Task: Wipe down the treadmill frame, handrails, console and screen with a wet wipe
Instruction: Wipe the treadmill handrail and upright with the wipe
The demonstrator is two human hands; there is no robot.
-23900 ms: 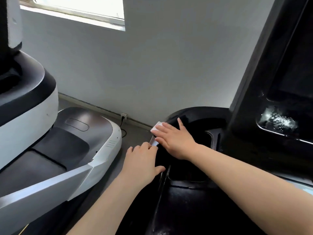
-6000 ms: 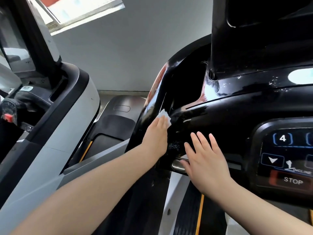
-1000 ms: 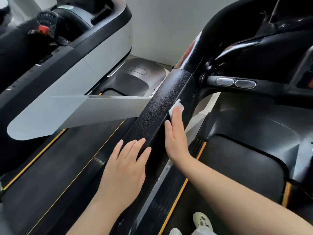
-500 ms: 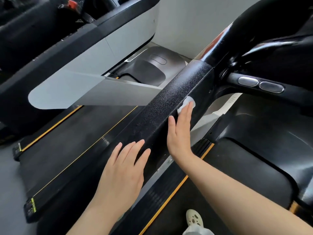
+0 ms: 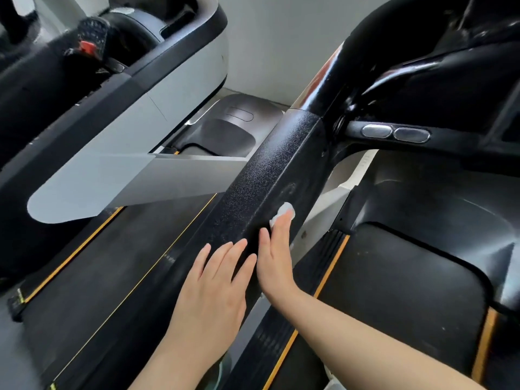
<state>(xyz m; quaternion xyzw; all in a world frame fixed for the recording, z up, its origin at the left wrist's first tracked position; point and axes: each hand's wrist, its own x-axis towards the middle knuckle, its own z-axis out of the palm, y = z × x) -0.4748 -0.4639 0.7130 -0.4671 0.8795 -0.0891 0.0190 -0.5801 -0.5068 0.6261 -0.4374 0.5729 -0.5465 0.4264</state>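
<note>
A long black textured handrail (image 5: pixel 261 175) of the treadmill runs diagonally from lower left to upper right. My right hand (image 5: pixel 277 254) lies flat against its right side with straight fingers, pressing a small white wet wipe (image 5: pixel 284 211) that peeks out past the fingertips. My left hand (image 5: pixel 213 288) rests flat on top of the same rail, fingers straight and slightly spread, holding nothing. The glossy black console arm (image 5: pixel 422 80) and two silver oval grip sensors (image 5: pixel 394 133) sit at upper right.
A second treadmill with a grey-white side rail (image 5: pixel 118 178) and a red safety clip (image 5: pixel 87 47) stands to the left. Its dark belt with orange edge lines (image 5: pixel 118 263) lies below. My treadmill's deck and motor cover (image 5: pixel 408 263) fill the right.
My right hand has slid the wipe back down the handrail toward me, close beside the left hand. The left hand stays flat on the rail top.
</note>
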